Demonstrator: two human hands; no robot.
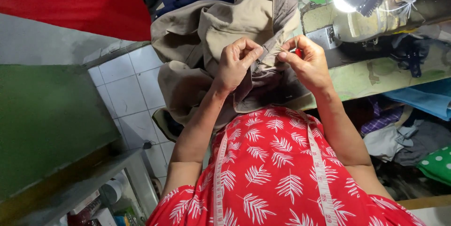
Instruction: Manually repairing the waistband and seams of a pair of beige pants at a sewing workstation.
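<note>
Between the two hands, a beige garment [221, 28] is pinched at its seam by the left hand [237, 64], while the right hand [307, 64] grips a small red tool [298, 53].

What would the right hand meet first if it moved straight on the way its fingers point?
Probably the khaki garment: the right hand points its fingers at the seam pinched by the left hand, though depth is unclear.

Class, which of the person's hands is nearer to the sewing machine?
Right. The right hand pinches the beige garment just beside the sewing machine; the left hand grips it farther away.
</note>
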